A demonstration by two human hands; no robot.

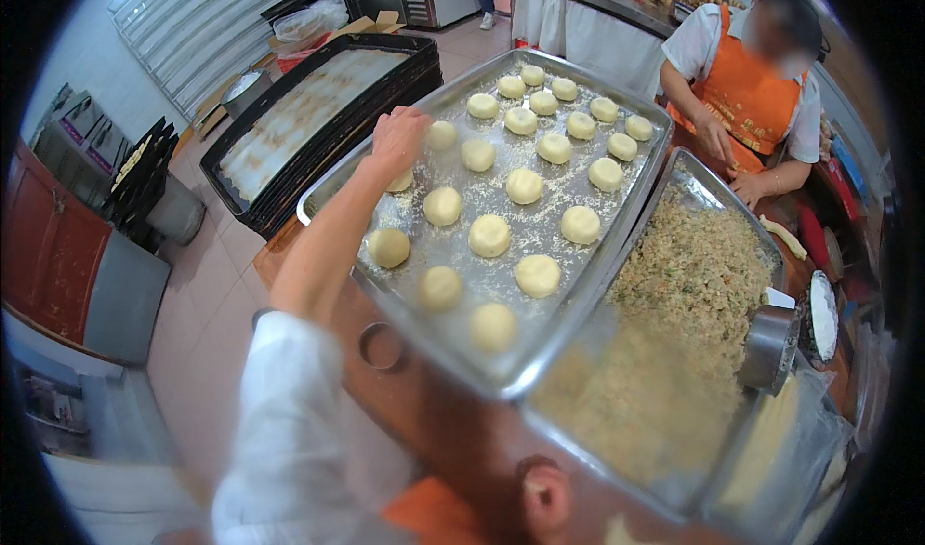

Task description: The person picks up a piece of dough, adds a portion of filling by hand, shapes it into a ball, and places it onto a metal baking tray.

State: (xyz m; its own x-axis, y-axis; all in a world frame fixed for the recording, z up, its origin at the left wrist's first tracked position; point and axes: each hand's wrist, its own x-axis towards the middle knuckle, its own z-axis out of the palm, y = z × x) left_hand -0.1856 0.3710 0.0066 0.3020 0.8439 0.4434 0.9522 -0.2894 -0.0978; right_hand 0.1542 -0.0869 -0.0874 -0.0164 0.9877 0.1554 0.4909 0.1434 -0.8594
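Observation:
My left hand reaches over the left rim of a large metal tray. Its fingers bend downward, right beside a pale dough round; what lies under them is hidden. Several more rounds, such as this dough round, are spaced over the flour-dusted tray. The far ones look flatter, the near ones more domed. At the lower edge, below the tray, my right hand is blurred and curled closed. I cannot make out whether anything is in it.
Right of the tray, a pan holds crumbly filling and a metal scoop. A ring lies on the wooden table. Stacked black baking trays stand at left. A co-worker in an orange apron works at far right.

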